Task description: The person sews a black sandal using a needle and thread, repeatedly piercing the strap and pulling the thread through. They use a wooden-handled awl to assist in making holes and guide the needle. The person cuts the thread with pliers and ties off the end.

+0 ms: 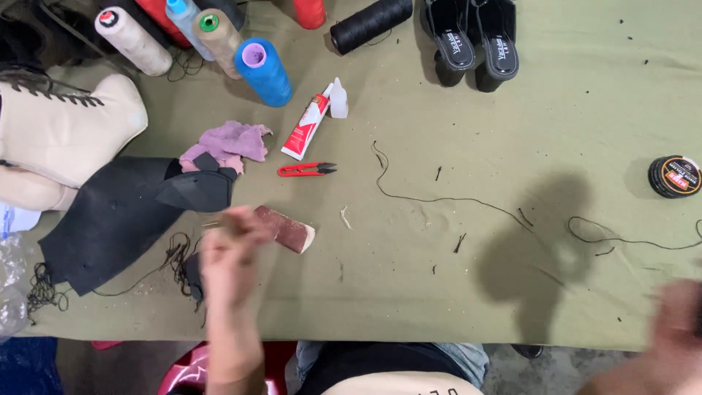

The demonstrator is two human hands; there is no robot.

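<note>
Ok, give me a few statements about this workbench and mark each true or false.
1. The red snips lie beside the glue tube. True.
2. The blue spool stands upright. False: it lies tilted on its side.
3. The left hand is next to the sandpaper roll. True.
4. The black shoes sit at the near edge. False: they are at the far edge.
5. The round tin is near the right edge. True.

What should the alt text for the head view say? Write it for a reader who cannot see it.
Two blurred hands over an olive cloth table: left hand near a sandpaper roll and black boot, right hand at the lower right edge. Thread cones, red snips, a glue tube and black heels lie beyond.
</note>
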